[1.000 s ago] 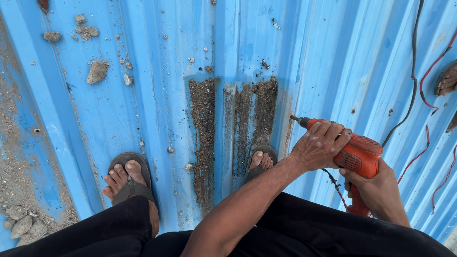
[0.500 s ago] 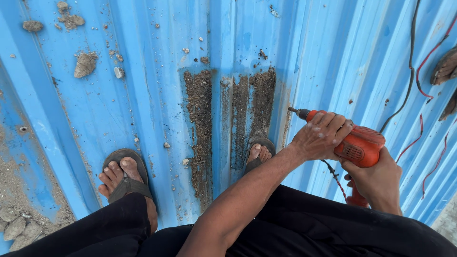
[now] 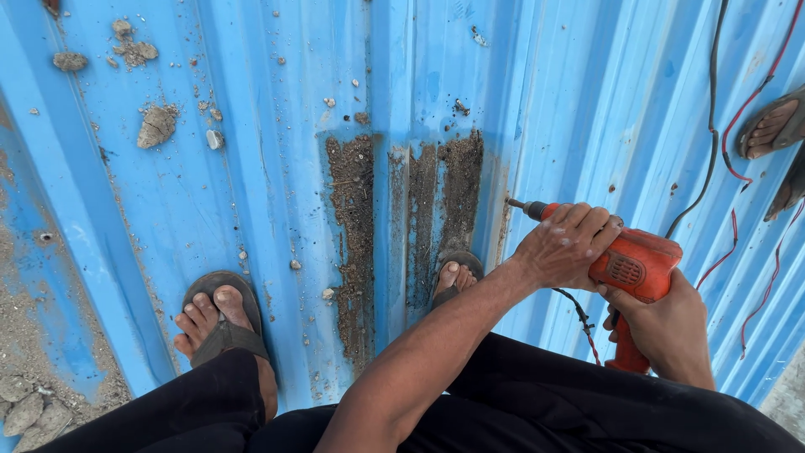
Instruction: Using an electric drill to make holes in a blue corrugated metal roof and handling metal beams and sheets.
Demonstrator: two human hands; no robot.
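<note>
You have one orange plastic power drill (image 3: pixel 631 267) clamped in both hands: your left hand (image 3: pixel 568 243) wraps its front body to steady the bit, your right hand (image 3: pixel 662 323) grips the handle below. The bit meets the blue corrugated metal sheet (image 3: pixel 251 168) left of your hands (two sandalled feet (image 3: pixel 220 323) brace you there).

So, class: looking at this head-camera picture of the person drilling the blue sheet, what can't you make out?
- Drill bit tip: too small against the dirt.
- Orange drill grip: hidden by the right hand.
- Drill front: covered by the left hand.
- Other person's feet: cut off by the right edge.
</note>
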